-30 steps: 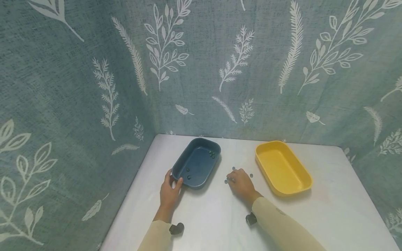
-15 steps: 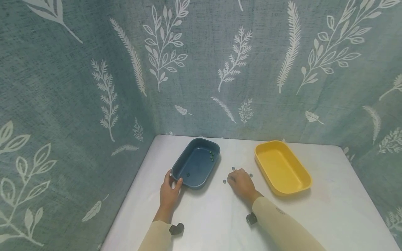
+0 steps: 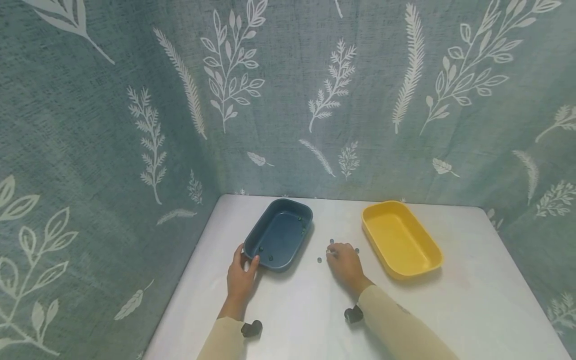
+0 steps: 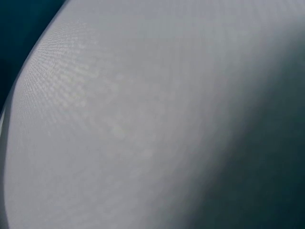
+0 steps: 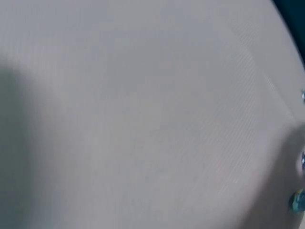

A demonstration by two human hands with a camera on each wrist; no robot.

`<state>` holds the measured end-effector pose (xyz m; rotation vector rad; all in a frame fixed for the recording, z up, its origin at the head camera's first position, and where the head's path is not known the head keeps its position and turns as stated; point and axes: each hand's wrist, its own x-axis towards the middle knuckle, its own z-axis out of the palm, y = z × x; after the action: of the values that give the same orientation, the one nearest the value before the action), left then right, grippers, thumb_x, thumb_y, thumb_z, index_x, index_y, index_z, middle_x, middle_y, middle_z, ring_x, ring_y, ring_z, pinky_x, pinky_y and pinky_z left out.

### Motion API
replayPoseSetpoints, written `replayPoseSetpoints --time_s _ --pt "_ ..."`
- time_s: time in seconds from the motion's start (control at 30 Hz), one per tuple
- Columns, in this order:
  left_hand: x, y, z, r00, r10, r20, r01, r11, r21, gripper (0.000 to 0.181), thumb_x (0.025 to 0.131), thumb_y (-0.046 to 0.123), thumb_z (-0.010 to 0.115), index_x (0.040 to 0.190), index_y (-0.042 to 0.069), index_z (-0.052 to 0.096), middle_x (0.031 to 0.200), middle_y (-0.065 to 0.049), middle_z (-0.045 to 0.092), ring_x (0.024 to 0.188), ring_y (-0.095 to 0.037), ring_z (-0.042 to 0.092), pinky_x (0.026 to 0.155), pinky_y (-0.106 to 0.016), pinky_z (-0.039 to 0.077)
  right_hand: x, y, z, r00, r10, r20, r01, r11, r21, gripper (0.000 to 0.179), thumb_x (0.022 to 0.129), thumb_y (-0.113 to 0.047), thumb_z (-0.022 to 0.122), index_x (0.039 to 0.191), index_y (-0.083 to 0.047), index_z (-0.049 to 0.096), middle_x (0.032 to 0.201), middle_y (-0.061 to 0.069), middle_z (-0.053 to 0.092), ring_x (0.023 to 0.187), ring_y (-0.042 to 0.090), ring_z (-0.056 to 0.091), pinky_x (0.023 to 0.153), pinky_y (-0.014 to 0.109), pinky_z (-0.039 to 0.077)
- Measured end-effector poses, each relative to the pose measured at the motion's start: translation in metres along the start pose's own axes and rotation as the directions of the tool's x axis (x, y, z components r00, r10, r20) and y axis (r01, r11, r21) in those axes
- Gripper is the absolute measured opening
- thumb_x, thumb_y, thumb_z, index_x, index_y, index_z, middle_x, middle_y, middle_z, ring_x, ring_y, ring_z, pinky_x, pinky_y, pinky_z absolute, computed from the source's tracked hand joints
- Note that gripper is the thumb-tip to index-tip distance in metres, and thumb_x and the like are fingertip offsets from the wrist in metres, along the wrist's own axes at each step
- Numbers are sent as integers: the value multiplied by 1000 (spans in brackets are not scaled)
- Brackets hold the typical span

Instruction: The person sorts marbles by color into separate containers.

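A dark blue tray [image 3: 282, 235] sits at the left of the white table, with several small dark green-blue glass beads [image 3: 270, 258] inside. My left hand [image 3: 240, 280] grips its near left corner, the thumb on the near side and the fingers at the left side. Over the table, right of the tray, my right hand [image 3: 345, 262] has its fingers curled down, pinching a small bead at the fingertips. Loose beads [image 3: 319, 260] lie around those fingers. At the right wrist view's edge a teal bead [image 5: 299, 201] shows. Neither wrist view plainly shows a hand.
A yellow tray [image 3: 402, 240] stands right of the right hand, with no beads visible in it. White cloth covers the table [image 3: 306, 320]. Patterned grey-green fabric [image 3: 288, 100] hangs behind and at the sides.
Beads inside the blue tray have shifted about. Fewer loose beads show at the right fingertips than a second ago. Both hands keep nearly the same place; the head view has shifted slightly.
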<state>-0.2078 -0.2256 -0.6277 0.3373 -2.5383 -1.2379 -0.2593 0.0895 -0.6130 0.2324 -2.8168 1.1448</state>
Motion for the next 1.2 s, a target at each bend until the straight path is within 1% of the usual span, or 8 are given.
replayPoseSetpoints --time_s 0.17,0.27,0.43,0.6,0.8,0.9,1.0,1.2 --pt "0 -1 0 1000 14 -11 -14 1000 -4 72 94 46 61 151 14 31 141 -18 50 133 -36 41 110 -56 28 -5 -12 -4 999 20 -40 -16 995 102 22 90 -18 67 109 -8 70 108 8 69 107 28 59 96 45 46" --pt "1 -2 0 1000 21 -19 -22 1000 -19 71 93 46 62 150 14 33 140 -17 51 133 -36 42 110 -56 28 -5 -17 -2 998 21 -62 -12 991 132 20 89 -18 68 107 -9 71 107 6 69 103 27 60 92 44 47" --pt "2 -3 1 1000 22 -19 -22 999 -26 70 93 45 63 149 16 34 141 -17 51 133 -36 42 110 -55 29 -6 -22 3 997 27 -66 -18 990 136 18 88 -18 69 103 -10 72 100 4 68 95 24 60 84 42 49" --pt "3 -3 1 1000 15 -13 -16 1000 -26 70 93 45 63 150 16 34 142 -17 49 134 -36 41 110 -55 28 -6 -25 8 995 52 -80 -39 988 149 18 89 -19 69 105 -11 72 101 3 68 96 23 59 85 41 49" --pt "5 -3 0 1000 -9 0 9 1000 -21 70 94 46 62 151 19 31 143 -15 49 135 -33 40 111 -54 27 -7 -35 10 991 34 -128 -10 982 186 19 89 -18 69 106 -10 71 104 4 69 97 24 60 85 43 49" --pt "5 -4 0 1000 -7 3 7 1000 -14 71 94 46 61 151 19 30 142 -15 50 135 -34 40 111 -54 26 -9 -40 12 993 12 -118 8 987 162 17 89 -18 69 104 -11 72 103 3 69 96 23 60 84 41 49" --pt "5 -5 0 1000 -2 5 3 1000 -17 71 94 46 62 151 18 31 142 -16 50 135 -34 40 111 -54 27 -12 -44 14 996 -5 -90 17 991 133 17 89 -18 68 104 -12 72 103 1 69 96 20 59 84 39 49" --pt "4 -4 0 1000 -5 4 5 1000 -24 70 93 47 62 151 18 32 141 -16 51 134 -35 41 110 -55 28 -16 -50 19 997 -9 -78 21 989 146 19 89 -19 68 106 -13 71 103 -1 69 94 18 60 84 41 49"
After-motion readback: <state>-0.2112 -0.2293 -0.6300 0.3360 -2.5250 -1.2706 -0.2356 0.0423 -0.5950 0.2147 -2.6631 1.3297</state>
